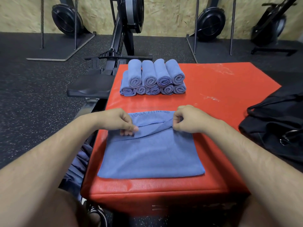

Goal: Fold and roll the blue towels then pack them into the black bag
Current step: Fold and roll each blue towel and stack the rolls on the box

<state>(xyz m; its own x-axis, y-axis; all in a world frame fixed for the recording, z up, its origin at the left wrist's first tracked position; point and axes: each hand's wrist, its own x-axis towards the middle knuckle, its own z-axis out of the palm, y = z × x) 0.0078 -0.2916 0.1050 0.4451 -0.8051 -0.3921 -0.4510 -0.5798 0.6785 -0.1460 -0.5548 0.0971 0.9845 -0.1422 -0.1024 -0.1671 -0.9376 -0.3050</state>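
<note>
Blue cloth first: a folded towel (150,156) lies flat on the red padded box (213,95). Its far edge is turned over, pinched by the left hand (114,120) and the right hand (188,118). The black bag (275,125) slumps just right of the box. Farther back on it, rolled towels (153,77) sit stacked.

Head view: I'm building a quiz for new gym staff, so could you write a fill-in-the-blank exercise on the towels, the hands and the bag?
1. The top row of the rolled towels holds ____ rolls.
2. The left hand and right hand each pinch the far edge of the flat towel, which lies on a ____ padded box.
3. The black bag lies beside the padded box on the person's ____ side.
4. The print on the flat towel reads YOGA ____.

Missing words: four; red; right; FITNESS
</note>
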